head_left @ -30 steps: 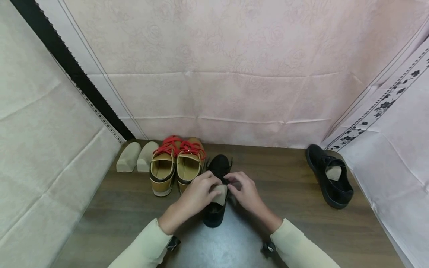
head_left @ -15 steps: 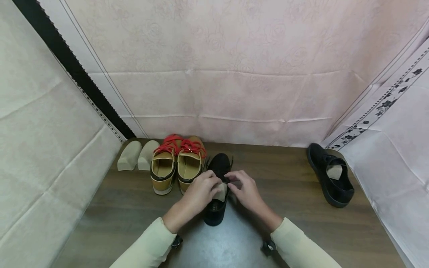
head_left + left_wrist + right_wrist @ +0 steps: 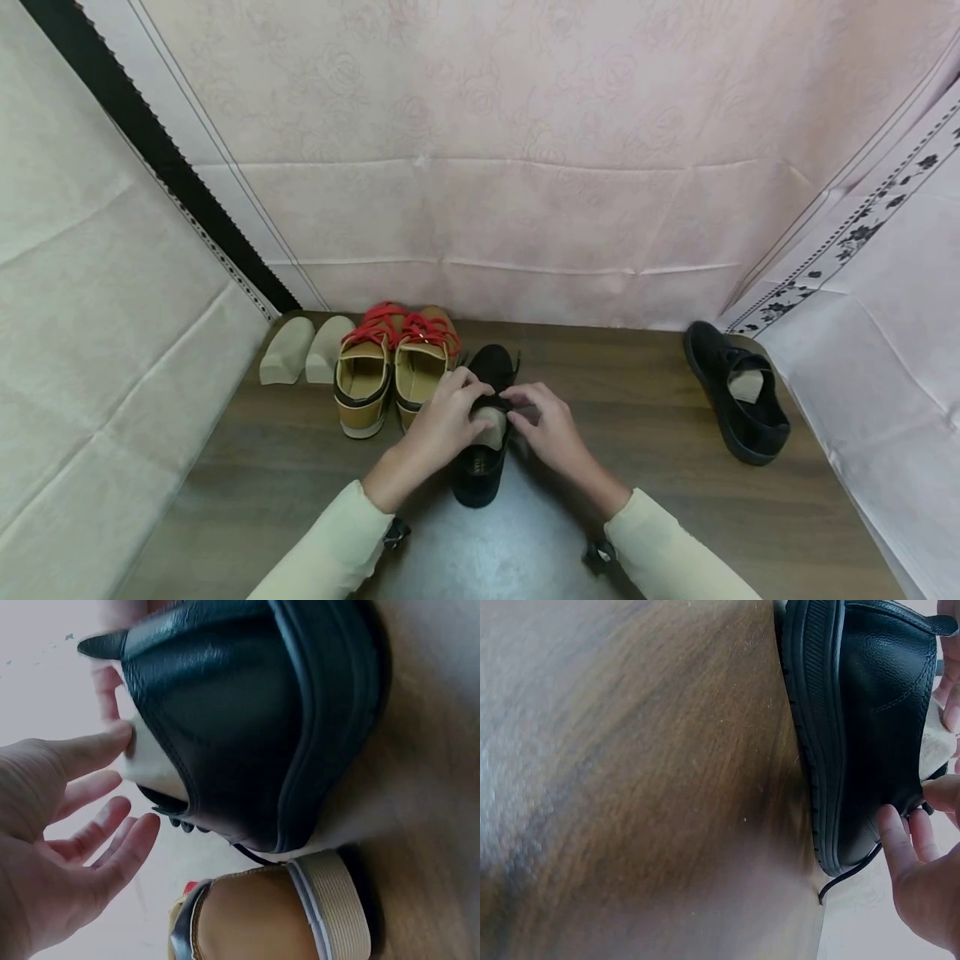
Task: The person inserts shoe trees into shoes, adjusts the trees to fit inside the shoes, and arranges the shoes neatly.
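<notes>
A black lace-up shoe (image 3: 477, 485) lies on the floor between both hands, toe pointing away from me. Inside its opening sits a pale shoe insert (image 3: 491, 435). My left hand (image 3: 442, 421) is over the shoe's left side. In the left wrist view its thumb touches the insert (image 3: 156, 766), while the other fingers spread loosely and grip nothing. On the far side, my right hand (image 3: 551, 425) pinches the edge of the shoe (image 3: 881, 705) near the laces, thumb inside and fingers outside. The shoe's lace area is partly hidden by the fingers.
Two tan shoes with red laces (image 3: 363, 392) stand just left of the black one. Two pale inserts (image 3: 288, 350) lie beyond them. Another black shoe (image 3: 738, 400), holding an insert, is at the far right. Cloth-covered walls (image 3: 525, 217) border the wooden floor (image 3: 637, 400).
My left hand has shifted slightly forward, its fingers lifting away from the shoe's opening and uncovering more of it. The right hand stays in place.
</notes>
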`<state>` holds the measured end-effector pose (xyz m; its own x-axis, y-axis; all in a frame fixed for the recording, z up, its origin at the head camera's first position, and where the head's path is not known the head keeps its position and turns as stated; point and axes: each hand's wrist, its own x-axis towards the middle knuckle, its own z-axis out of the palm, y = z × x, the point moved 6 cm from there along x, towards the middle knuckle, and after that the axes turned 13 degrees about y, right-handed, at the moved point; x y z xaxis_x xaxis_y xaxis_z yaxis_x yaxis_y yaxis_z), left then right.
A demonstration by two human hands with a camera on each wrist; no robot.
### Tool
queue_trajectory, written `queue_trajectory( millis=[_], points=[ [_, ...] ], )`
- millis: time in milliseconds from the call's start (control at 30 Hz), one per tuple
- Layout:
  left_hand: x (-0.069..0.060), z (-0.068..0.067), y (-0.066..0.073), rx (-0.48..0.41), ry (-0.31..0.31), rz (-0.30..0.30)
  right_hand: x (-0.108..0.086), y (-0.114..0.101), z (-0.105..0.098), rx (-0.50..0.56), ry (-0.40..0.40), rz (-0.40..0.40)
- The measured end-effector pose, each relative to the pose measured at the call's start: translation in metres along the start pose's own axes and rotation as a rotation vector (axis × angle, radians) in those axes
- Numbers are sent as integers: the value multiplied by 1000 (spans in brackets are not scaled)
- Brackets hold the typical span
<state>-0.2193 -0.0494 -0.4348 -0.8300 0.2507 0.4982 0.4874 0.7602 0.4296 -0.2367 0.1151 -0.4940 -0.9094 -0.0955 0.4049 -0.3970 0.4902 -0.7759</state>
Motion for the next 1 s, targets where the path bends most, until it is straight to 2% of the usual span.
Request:
queue_trajectory(
  millis=[133,333,633,1000],
  points=[
    [4,2,-3,-1,-55,-14,1,0,0,7,-1,3],
    [5,9,-9,21,-100,-20,0,-1,0,15,-2,11],
    [7,17,-14,23,-108,-17,0,0,1,22,-12,26],
    [10,20,-15,16,-104,-2,-1,-2,-1,16,4,13]
  ],
)
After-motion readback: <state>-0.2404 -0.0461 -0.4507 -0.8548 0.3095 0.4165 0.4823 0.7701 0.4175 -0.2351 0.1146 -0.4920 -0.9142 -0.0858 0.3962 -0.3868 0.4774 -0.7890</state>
